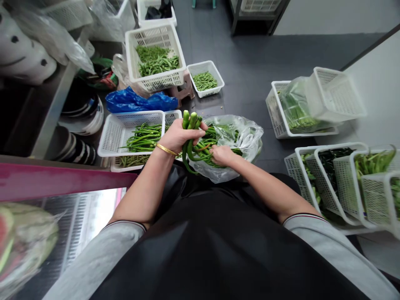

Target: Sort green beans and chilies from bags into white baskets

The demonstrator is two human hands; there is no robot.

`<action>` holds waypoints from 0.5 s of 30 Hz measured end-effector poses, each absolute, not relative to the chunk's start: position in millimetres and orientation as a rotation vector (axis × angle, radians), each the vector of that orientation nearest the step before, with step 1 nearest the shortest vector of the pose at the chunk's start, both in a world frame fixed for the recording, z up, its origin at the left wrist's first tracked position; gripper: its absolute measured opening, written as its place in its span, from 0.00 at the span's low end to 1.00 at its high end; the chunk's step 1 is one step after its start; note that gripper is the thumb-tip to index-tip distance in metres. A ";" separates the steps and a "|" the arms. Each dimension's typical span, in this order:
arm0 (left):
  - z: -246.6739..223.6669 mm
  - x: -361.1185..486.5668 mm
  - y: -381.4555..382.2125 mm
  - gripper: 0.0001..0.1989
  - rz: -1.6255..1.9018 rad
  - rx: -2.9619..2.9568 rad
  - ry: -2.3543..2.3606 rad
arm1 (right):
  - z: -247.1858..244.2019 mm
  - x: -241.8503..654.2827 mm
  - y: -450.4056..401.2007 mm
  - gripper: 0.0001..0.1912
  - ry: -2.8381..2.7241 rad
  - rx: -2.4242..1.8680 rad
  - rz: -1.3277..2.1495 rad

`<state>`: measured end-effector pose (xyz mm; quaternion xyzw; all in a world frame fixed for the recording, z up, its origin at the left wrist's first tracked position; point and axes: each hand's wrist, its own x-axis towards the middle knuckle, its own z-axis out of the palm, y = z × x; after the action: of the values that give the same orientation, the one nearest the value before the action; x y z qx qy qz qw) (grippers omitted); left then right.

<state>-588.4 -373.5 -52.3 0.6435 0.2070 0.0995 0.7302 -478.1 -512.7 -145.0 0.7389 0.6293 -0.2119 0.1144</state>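
My left hand, with a gold bangle at the wrist, is closed round several long green chili peppers. Their thick ends stick up above the fist and their curved tips hang below it. Just to the right, my right hand reaches into an open clear plastic bag full of the same peppers. Its fingers are closed on a chili pepper at the near side of the heap; a reddish one lies by the fingertips. Left of my left hand, a white basket holds long green peppers.
Beyond stand a large basket of green vegetables and a small basket of green beans. A blue plastic bag lies at the left. On the right are a basket with bagged greens and several tilted vegetable baskets. Watermelon sits lower left.
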 end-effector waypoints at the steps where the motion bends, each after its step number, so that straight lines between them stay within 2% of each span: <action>1: -52.1 -587.6 -373.2 0.12 0.234 1.418 0.458 | -138.9 -469.0 -513.0 0.18 1.807 2.226 -0.592; 5: -53.5 -582.1 -369.8 0.09 0.349 1.410 0.488 | -97.4 -422.8 -522.1 0.15 1.650 2.714 -0.356; 9: -45.5 -575.1 -370.3 0.10 0.482 1.396 0.512 | -63.7 -405.2 -529.5 0.10 1.891 3.159 -0.314; 12: -41.7 -566.4 -379.8 0.14 0.434 1.420 0.467 | -56.5 -417.2 -526.0 0.13 2.239 3.262 -0.375; 15: -52.6 -554.8 -394.1 0.15 0.333 1.377 0.446 | -58.8 -434.3 -518.9 0.15 2.391 3.189 -0.072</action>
<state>-554.8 -394.1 -52.6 0.6268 0.2031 0.1515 0.7369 -434.3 -518.9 -58.8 0.7296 0.5471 -0.0164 -0.4100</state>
